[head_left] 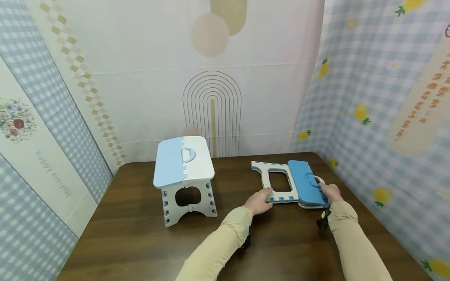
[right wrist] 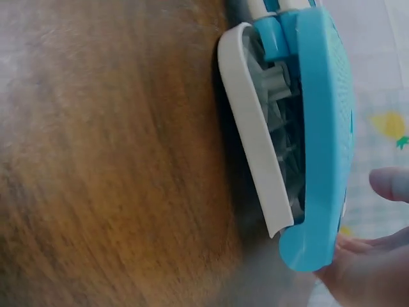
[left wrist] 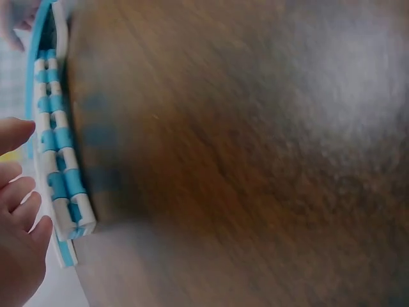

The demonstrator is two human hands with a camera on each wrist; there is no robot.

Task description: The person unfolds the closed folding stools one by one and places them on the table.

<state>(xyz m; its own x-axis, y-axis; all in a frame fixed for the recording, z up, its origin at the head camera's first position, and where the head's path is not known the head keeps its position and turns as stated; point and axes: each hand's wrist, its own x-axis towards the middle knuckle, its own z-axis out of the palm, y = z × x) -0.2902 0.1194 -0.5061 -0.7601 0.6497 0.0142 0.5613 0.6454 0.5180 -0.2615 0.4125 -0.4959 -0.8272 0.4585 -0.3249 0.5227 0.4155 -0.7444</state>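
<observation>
A blue-and-white folding stool (head_left: pixel 306 181) lies folded flat on the table, its blue seat to the right and its white legs to the left. My left hand (head_left: pixel 259 201) is at the near edge of the legs. In the left wrist view its thumb (left wrist: pixel 16 134) reaches the upper rim, the other fingers loosely bent beside it. My right hand (head_left: pixel 332 192) is at the handle end of the seat. In the right wrist view the thumb (right wrist: pixel 391 183) stands off the seat and the fingertips are hidden behind its end. A gap shows between the blue and white seat halves.
A second folding stool (head_left: pixel 184 162), pale blue and white, stands unfolded on the left of the brown wooden table (head_left: pixel 140 242). Patterned cloth hangs behind and on both sides. The first stool lies near the table's right edge.
</observation>
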